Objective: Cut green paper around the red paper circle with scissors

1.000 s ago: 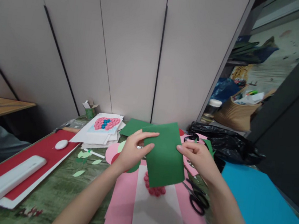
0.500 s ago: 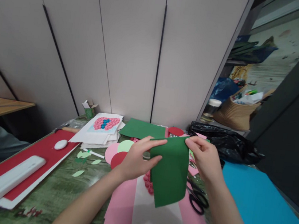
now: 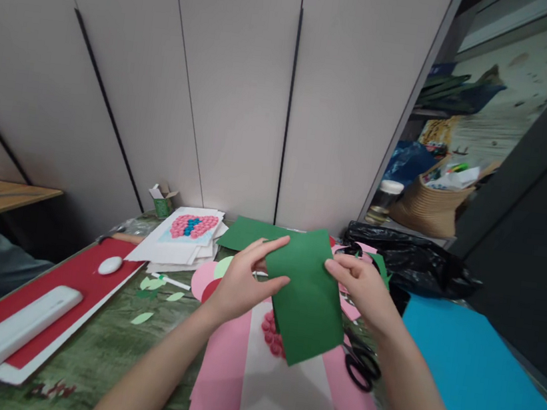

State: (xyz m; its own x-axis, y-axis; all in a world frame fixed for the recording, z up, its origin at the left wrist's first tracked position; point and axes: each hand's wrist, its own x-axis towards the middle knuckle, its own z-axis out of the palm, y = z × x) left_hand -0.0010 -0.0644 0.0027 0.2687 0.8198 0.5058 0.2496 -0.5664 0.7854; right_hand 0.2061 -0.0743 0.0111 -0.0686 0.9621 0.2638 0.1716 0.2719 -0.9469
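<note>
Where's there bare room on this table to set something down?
On the green tabletop between the red sheet and the pink sheets, nearer than the leaf cutouts, though the left forearm overhangs part of it. The blue sheet also shows an uncovered face. Crowded: around the scissors and held green sheet, and the back edge by the black bag.

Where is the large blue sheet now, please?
In the head view, the blue sheet lies to the right of the right hand and in front of the black plastic bag.
</note>
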